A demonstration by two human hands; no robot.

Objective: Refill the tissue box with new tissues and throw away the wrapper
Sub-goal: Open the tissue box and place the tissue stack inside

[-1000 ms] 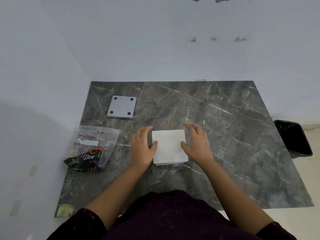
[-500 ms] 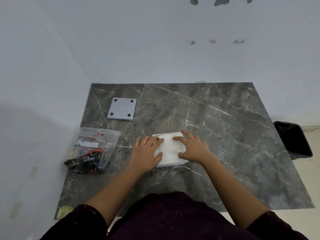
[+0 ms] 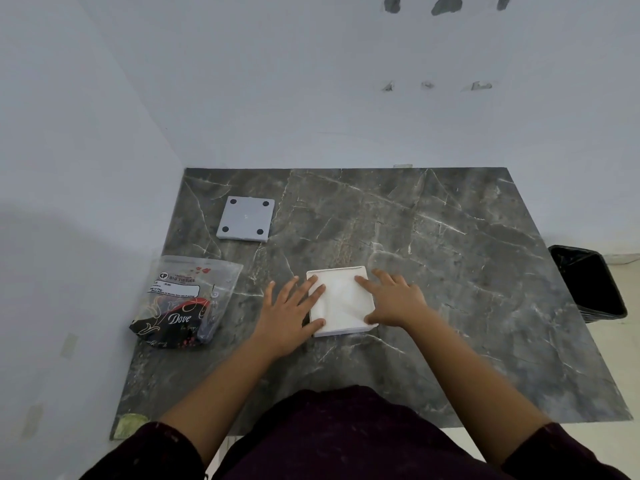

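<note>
A white stack of tissues (image 3: pixel 341 299) lies in the low white tissue box (image 3: pixel 348 332) on the table's middle, near me. My left hand (image 3: pixel 287 313) lies flat on the stack's left edge, fingers spread and thumb at the near corner. My right hand (image 3: pixel 394 301) presses flat on the right edge. Neither hand grips anything. The plastic tissue wrapper (image 3: pixel 183 303), clear with black and red print, lies crumpled at the table's left edge. A grey square lid (image 3: pixel 246 219) with black corner pads rests at the back left.
The dark marble table (image 3: pixel 467 271) stands in a corner, with white walls at the back and left. A black bin (image 3: pixel 588 282) sits on the floor beyond the table's right edge. A green scrap (image 3: pixel 130 424) lies at the near left corner.
Both hands slid from the stack's sides onto its top. The tissues have sunk, and the box's rim now shows around them. The view tilted slightly.
</note>
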